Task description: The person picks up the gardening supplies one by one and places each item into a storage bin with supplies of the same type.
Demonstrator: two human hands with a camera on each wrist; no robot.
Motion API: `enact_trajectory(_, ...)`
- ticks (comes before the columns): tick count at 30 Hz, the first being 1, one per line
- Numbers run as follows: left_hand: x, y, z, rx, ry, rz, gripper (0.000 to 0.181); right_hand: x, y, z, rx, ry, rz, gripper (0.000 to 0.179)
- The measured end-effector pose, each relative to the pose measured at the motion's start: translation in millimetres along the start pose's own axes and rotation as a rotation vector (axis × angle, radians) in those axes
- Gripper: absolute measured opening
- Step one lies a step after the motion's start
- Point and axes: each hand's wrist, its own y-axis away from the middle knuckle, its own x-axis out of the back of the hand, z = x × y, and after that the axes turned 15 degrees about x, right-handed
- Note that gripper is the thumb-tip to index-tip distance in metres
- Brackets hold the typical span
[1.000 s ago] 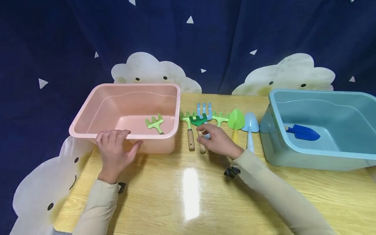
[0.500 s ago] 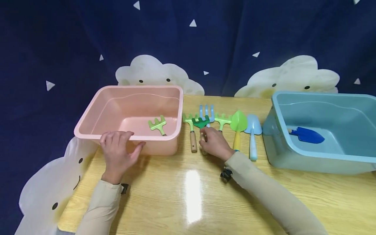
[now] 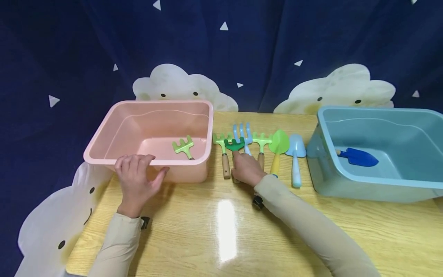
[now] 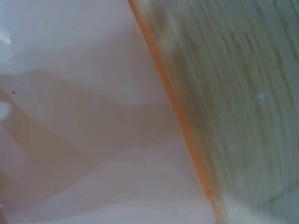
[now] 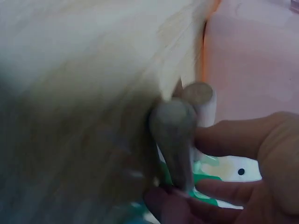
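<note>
My left hand (image 3: 136, 181) grips the front rim of a pink tub (image 3: 187, 171), fingers over the edge and thumb against the outside wall. A small light green rake (image 3: 183, 146) lies in that tub. On the table, my right hand (image 3: 247, 168) holds a dark green rake (image 3: 234, 145) by its wooden handle (image 5: 173, 121), which the hand mostly hides in the head view. The right wrist view has thumb and fingers on either side of this handle. Just left lies a light green rake (image 3: 225, 163); a light blue fork (image 3: 246, 139) is partly covered by the hand.
Right of the hand lie another light green rake (image 3: 262, 141), a green trowel (image 3: 278, 141) with a yellow handle, and a light blue trowel (image 3: 295, 154). A blue tub (image 3: 323, 165) at the right holds a dark blue trowel (image 3: 360, 157). A dark blue curtain (image 3: 249, 46) hangs behind.
My right hand has moved left and slightly down, its fingers now around the dark green rake's handle. The light blue fork has tilted a little. My left hand stays on the tub's rim.
</note>
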Motion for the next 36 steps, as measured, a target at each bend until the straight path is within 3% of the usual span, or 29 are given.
enact_trajectory(11, 0.9, 0.4, -0.7, 0.009, -0.008, -0.005, 0.05, -8.1, -4.2, 2.4, -0.106, -0.193, 0.014, 0.062)
enact_trajectory(24, 0.3, 0.8, 0.6, 0.02, 0.005, -0.012, 0.05, -8.7, 0.8, 6.5, -0.09, -0.242, 0.067, 0.061)
enact_trajectory(36, -1.0, 1.0, 0.2, 0.025, 0.013, -0.005, 0.05, -8.9, 5.6, 9.1, -0.154, -0.352, 0.107, 0.062)
